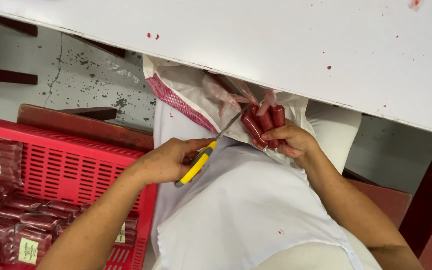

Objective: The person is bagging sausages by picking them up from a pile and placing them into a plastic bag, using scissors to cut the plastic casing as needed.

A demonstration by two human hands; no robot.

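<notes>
Left hand [168,161] clenches yellow-handled steel scissors [203,157], blades at the clear plastic pack of red sausages [264,125] gripped tight in right hand [291,140] under the table edge; fingertips risk a nick.

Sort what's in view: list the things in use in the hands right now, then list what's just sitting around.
In use:
- left hand gripping yellow-handled scissors
- right hand holding red sausages in a clear plastic bag
- white sack on the lap beneath them

Lying about:
- red crate with packed sausage packs
- white table
</notes>
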